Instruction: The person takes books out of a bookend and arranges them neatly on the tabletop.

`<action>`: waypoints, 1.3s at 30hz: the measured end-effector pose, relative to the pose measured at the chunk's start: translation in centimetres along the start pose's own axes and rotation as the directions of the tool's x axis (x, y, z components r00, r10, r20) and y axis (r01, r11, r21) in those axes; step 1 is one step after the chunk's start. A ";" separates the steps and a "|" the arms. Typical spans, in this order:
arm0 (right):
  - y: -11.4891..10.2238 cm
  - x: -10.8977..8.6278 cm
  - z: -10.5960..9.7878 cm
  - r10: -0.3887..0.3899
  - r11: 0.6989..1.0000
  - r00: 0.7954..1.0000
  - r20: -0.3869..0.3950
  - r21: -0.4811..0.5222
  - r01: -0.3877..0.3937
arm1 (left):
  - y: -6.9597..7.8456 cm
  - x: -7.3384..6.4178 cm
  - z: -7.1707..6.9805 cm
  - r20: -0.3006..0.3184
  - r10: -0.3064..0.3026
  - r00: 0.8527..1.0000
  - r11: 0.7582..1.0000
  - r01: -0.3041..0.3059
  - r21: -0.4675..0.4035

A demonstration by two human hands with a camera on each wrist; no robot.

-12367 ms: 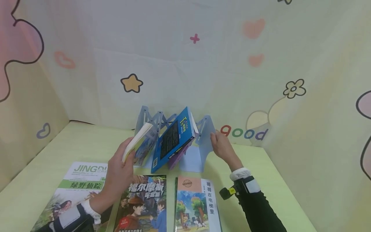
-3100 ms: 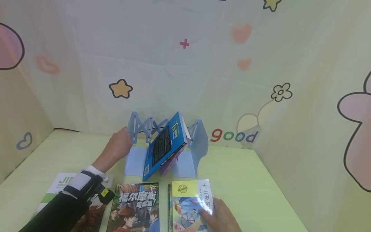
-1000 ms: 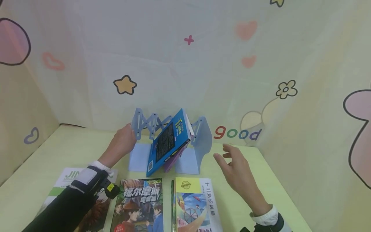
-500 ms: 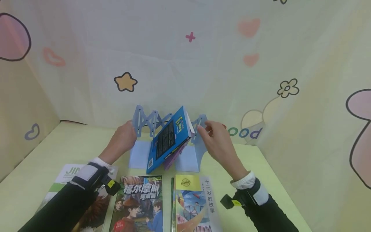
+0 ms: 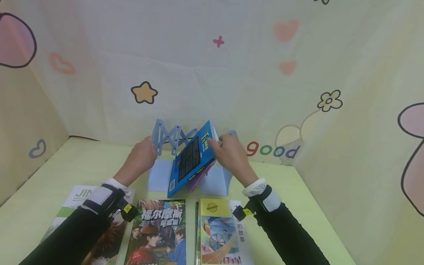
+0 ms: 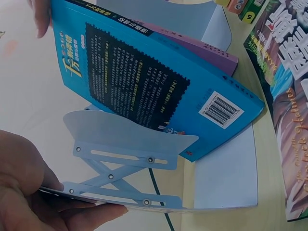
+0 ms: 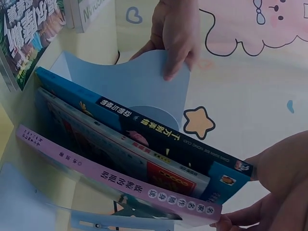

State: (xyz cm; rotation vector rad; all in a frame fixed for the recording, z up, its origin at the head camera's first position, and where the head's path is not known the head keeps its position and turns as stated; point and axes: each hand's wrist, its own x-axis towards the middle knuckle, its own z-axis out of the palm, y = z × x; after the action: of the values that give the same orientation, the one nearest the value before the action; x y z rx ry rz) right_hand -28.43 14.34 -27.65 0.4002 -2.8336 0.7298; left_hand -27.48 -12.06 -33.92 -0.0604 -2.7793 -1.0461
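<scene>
A light blue folding metal book rack [image 5: 159,176] stands at the back of the table. In it several books lean together to the right, tilted: a blue book [image 5: 190,158], a thinner book [image 7: 122,139] and a purple book [image 7: 120,178]. My left hand [image 5: 139,158] grips the rack's left end plate, its thumb and fingers on either side in the left wrist view. My right hand [image 5: 232,154] pinches the upper corner of the leaning books, thumb on the blue cover. In the right wrist view its fingers [image 7: 243,216] reach the purple book's end.
Across the front lie a white-and-green book [image 5: 81,193], partly under my left arm, a detective comic book [image 5: 159,232], and a stack topped by a yellow-and-white book [image 5: 220,232]. A patterned cloth wall [image 5: 182,73] closes off the back and sides.
Earlier my left hand held a small book and my right held the rack's right end. Lately my right hand has moved from the right stack up to the leaning books. My left hand stays put.
</scene>
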 end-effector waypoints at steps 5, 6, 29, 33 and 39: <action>-0.3 0.4 0.4 -0.006 0.998 1.000 0.014 -0.056 0.006 | 0.1 0.0 0.0 0.004 -0.006 1.000 1.000 0.006 -0.006; -0.4 0.5 0.5 -0.014 0.997 1.000 0.015 -0.074 0.015 | 0.1 0.0 0.0 0.004 -0.006 1.000 1.000 0.006 -0.006; -2.8 -0.7 1.9 -0.107 0.976 0.993 -0.054 0.184 0.115 | 0.4 -0.2 0.0 -0.015 -0.004 1.000 1.000 0.004 0.021; -3.0 -1.6 2.1 -0.085 0.952 0.996 -0.013 0.296 0.085 | 0.3 -0.3 0.0 -0.019 0.007 1.000 1.000 -0.006 0.020; -2.9 -2.7 2.1 -0.045 0.918 0.993 0.113 0.397 -0.004 | 0.1 -0.4 0.2 -0.027 0.017 0.999 1.000 -0.017 -0.013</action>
State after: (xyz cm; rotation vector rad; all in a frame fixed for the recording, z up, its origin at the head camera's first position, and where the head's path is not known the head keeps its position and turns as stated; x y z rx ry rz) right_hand -25.22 11.45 -28.87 0.5485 -2.7718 1.3265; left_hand -27.12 -11.89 -34.09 -0.0706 -2.7429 -1.0533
